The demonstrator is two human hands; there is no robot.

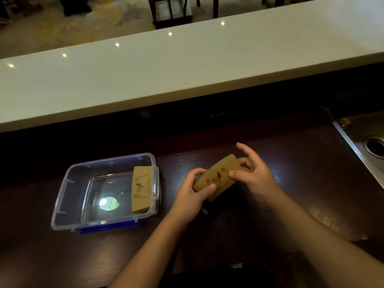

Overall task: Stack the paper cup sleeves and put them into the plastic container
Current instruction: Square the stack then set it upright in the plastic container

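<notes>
A stack of brown paper cup sleeves point(218, 176) with a printed bird and leaves is held above the dark counter between both hands. My left hand point(192, 196) grips its lower left end, thumb on top. My right hand point(254, 173) pinches its upper right end, with the outer fingers spread. To the left stands a clear plastic container point(62, 196) with blue clips. Another stack of sleeves point(142, 189) lies flat inside it against the right wall.
A white raised bar top point(187, 65) runs across behind the dark wooden counter point(291, 183). A steel sink point(365, 142) with a drain sits at the right edge. A bright light reflection shows on the container's bottom.
</notes>
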